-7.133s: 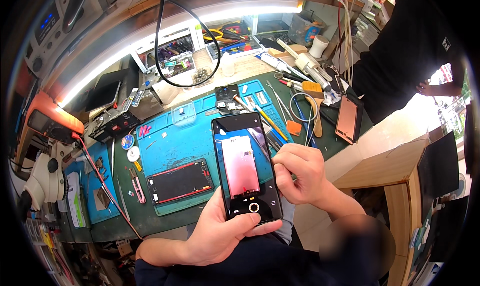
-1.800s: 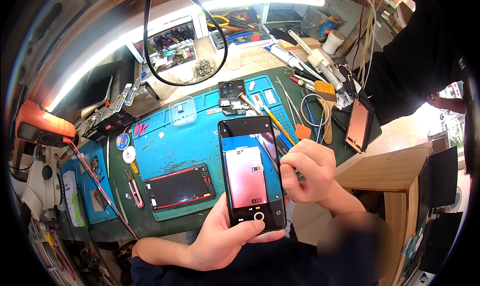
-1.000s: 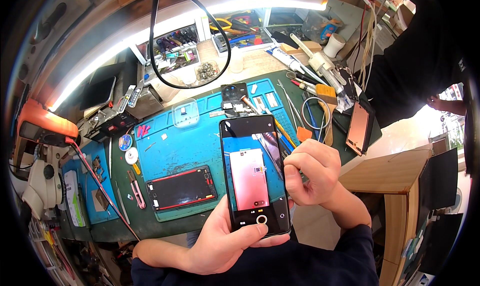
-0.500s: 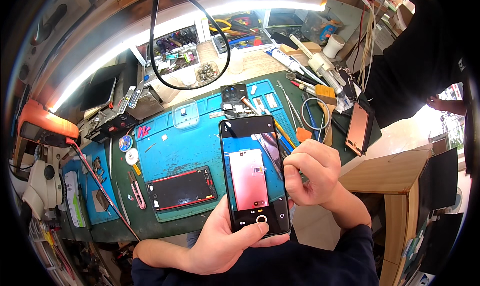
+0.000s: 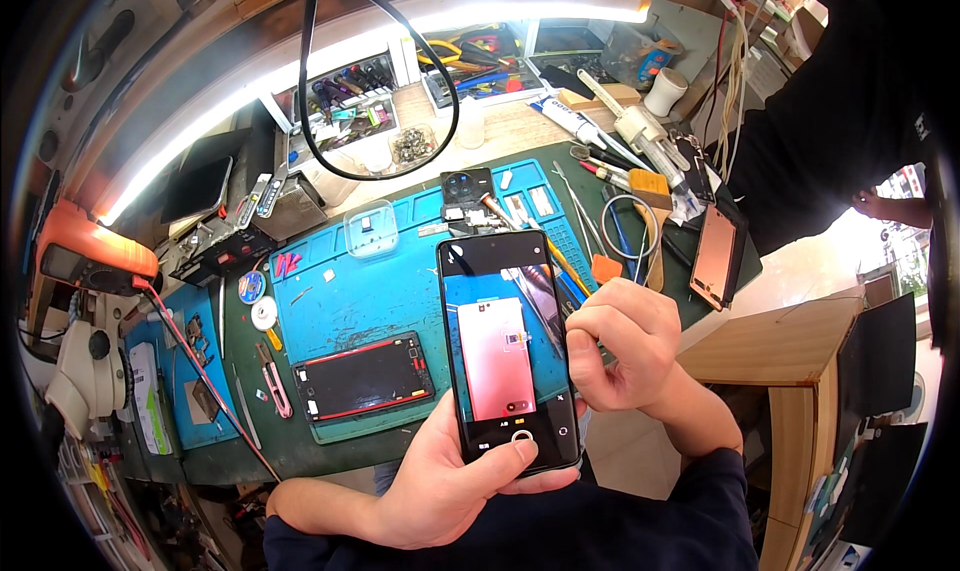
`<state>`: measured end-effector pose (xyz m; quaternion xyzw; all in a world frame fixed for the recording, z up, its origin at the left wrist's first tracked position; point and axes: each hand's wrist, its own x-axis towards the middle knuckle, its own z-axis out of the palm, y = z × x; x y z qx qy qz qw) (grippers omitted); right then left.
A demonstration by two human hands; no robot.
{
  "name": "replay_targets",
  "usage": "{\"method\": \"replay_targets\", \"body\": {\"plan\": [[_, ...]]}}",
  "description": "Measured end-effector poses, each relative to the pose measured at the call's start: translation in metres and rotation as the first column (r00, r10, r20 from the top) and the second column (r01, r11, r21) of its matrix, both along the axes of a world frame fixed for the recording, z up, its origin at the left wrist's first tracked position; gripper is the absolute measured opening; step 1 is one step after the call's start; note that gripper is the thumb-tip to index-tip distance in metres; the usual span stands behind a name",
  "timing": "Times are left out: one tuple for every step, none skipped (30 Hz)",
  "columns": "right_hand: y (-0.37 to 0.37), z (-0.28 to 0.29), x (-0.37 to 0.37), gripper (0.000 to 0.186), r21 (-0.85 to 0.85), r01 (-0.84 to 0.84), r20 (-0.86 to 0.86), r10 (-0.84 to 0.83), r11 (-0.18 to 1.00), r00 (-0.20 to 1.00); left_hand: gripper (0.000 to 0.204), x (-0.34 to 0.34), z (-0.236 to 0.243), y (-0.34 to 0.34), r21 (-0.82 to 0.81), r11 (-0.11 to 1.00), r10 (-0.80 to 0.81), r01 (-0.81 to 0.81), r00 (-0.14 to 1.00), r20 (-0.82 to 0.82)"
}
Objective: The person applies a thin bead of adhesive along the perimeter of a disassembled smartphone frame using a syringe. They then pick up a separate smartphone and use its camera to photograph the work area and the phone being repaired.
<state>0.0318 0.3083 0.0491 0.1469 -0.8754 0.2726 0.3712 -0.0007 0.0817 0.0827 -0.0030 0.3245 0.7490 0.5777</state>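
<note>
My left hand [image 5: 440,486] is wrapped round the lower part of a black smartphone [image 5: 450,351], held upright above the bench. Its thumb rests on the round shutter button at the bottom of the screen. The camera view there shows a pink phone panel on a blue surface, with a small part on the panel. Curled into a fist, my right hand [image 5: 628,346] is against the phone's right edge; whatever its fingers may hold is hidden. Left of the smartphone, a dark phone body with a red rim [image 5: 362,376] lies on the blue work mat [image 5: 350,306].
Behind the phone lie an opened phone with cameras [image 5: 468,186] and a clear box [image 5: 371,229]. Tweezers, brushes and a wire ring [image 5: 630,226] crowd the right side. A pink cutter [image 5: 276,386] and an orange meter [image 5: 95,246] are left. A person in black [image 5: 830,141] stands right.
</note>
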Motion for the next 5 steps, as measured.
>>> {"method": "replay_targets", "body": {"plan": [[0.0000, 0.0001, 0.0001, 0.009, 0.000, -0.001, -0.001, 0.001, 1.000, 1.000, 0.055, 0.0003, -0.0003, -0.0001, 0.003, 1.000, 0.002, -0.002, 1.000, 0.000], [-0.0001, 0.0002, 0.0003, 0.009, 0.000, -0.001, -0.001, 0.001, 1.000, 1.000, 0.055, 0.0007, -0.0007, -0.0003, 0.006, 1.000, 0.004, -0.004, 1.000, 0.000], [-0.0002, 0.0002, 0.0004, 0.009, 0.001, -0.001, -0.001, 0.001, 1.000, 1.000, 0.055, 0.0011, -0.0008, -0.0004, 0.008, 1.000, 0.006, -0.006, 1.000, -0.001], [-0.0002, 0.0001, 0.0005, 0.009, 0.001, -0.001, -0.001, 0.001, 1.000, 1.000, 0.055, 0.0013, -0.0003, -0.0004, 0.002, 1.000, 0.007, -0.007, 1.000, -0.005], [-0.0001, 0.0001, 0.0007, 0.009, 0.001, 0.000, 0.000, 0.000, 1.000, 1.000, 0.055, 0.0012, 0.0006, 0.0001, -0.005, 1.000, 0.006, -0.006, 1.000, -0.008]]}}
